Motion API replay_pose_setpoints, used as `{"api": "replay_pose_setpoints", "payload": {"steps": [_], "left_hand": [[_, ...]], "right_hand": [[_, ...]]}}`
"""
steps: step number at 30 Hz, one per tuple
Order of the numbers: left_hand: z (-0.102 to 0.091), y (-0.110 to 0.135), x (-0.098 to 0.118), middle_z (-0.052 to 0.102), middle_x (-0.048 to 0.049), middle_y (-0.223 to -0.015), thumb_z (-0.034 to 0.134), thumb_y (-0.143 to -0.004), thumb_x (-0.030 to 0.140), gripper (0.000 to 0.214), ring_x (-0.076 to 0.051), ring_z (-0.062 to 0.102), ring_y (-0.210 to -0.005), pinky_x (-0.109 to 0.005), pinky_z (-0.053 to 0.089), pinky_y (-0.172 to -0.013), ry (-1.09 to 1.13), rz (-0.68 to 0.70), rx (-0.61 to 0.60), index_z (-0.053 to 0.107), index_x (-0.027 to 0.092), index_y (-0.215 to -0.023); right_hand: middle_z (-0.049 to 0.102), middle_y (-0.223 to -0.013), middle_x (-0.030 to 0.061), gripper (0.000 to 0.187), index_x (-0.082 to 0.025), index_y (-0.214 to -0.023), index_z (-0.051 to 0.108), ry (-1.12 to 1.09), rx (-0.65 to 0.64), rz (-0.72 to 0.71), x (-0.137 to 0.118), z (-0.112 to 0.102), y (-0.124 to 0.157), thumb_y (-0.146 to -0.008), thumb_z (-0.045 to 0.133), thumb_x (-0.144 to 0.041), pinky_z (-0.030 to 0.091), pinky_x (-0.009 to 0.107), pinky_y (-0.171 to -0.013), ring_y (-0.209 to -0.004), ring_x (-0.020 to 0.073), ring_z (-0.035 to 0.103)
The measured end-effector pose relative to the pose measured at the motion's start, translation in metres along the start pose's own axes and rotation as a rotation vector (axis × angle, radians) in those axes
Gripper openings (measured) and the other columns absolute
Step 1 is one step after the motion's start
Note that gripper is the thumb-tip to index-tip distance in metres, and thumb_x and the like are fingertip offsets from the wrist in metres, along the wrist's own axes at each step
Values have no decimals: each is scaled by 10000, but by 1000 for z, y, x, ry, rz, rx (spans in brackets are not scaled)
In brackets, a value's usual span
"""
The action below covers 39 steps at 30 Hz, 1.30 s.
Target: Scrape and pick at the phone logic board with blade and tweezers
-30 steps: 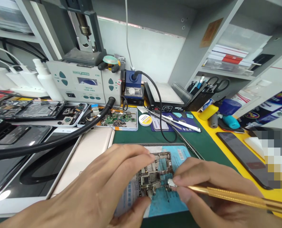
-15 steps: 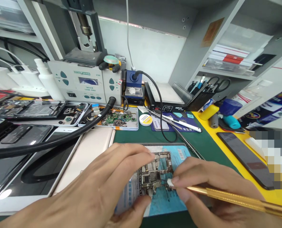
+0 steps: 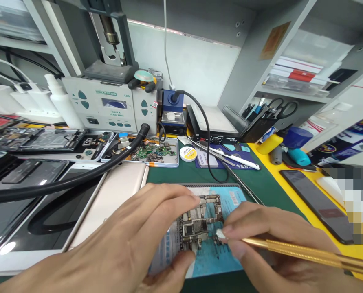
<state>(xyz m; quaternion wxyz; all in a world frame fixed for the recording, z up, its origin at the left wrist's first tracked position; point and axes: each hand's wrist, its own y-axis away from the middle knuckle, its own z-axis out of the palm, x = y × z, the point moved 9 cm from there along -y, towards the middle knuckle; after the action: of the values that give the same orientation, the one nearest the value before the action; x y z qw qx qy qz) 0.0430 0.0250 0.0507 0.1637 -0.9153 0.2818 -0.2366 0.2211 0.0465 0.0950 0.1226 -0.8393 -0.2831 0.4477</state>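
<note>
A phone circuit board [image 3: 196, 228] lies on a blue and white pad [image 3: 213, 260] in front of me. My left hand [image 3: 132, 232] is curved around its left side, fingertips at the upper edge and thumb near the lower edge, holding it. At the board's lower right, my right hand [image 3: 267, 240] is closed, with thumb and forefinger pinching a small whitish piece [image 3: 221, 234] whose kind I cannot make out. A slim gold-handled tool [image 3: 303, 252] also lies in that hand, pointing out to the right; its working end is hidden.
Behind stand a hot-air rework station [image 3: 108, 106], a soldering iron stand [image 3: 172, 108] and a heating plate [image 3: 213, 122]. A black hose [image 3: 77, 183] crosses phone parts at the left. A tray of boards [image 3: 169, 156], a round tin [image 3: 188, 153] and a phone [image 3: 315, 207] lie around.
Both hands keep almost the same place on and beside the board. The whole view has shifted very slightly; nothing has been let go or picked up.
</note>
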Motion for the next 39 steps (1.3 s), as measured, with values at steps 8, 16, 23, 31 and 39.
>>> {"api": "replay_pose_setpoints", "payload": {"steps": [8,16,23,31,39], "left_hand": [[-1,-1,2,613,-36,-1519,705,-928,336,687,-273,672,-1336,-397,622,-1107,8,5,3,427,366,-1556],[4,0,-1,569,-28,-1548,672,-947,350,655,-266,652,-1350,-412,630,-1102,8,-5,3,419,361,-1551],[5,1,-1,577,-39,-1523,648,-961,365,624,-268,629,-1363,-439,632,-1098,5,2,10,407,353,-1536],[6,3,-4,585,-48,-1514,657,-939,397,628,-288,631,-1358,-451,630,-1095,24,-8,19,429,347,-1522],[5,2,-4,618,-58,-1493,700,-906,367,651,-312,646,-1362,-441,625,-1101,44,-37,19,472,348,-1516]], "right_hand": [[785,-741,61,111,-256,-808,810,82,122,-9,-4,2,-10,-807,868,-351,680,280,-561,-676,243,794],[802,-762,-52,271,-282,-912,720,63,22,-61,2,-2,11,-818,701,-28,654,149,-679,-714,130,806],[782,-697,-76,278,-279,-866,691,113,118,-114,-5,-5,12,-792,672,-12,631,105,-664,-638,97,790],[779,-695,35,117,-291,-784,776,146,162,-47,-5,-3,-1,-780,881,-343,656,262,-470,-614,246,798],[777,-678,13,109,-300,-791,762,158,147,-60,-6,-6,4,-776,848,-234,652,248,-470,-564,225,783]]}}
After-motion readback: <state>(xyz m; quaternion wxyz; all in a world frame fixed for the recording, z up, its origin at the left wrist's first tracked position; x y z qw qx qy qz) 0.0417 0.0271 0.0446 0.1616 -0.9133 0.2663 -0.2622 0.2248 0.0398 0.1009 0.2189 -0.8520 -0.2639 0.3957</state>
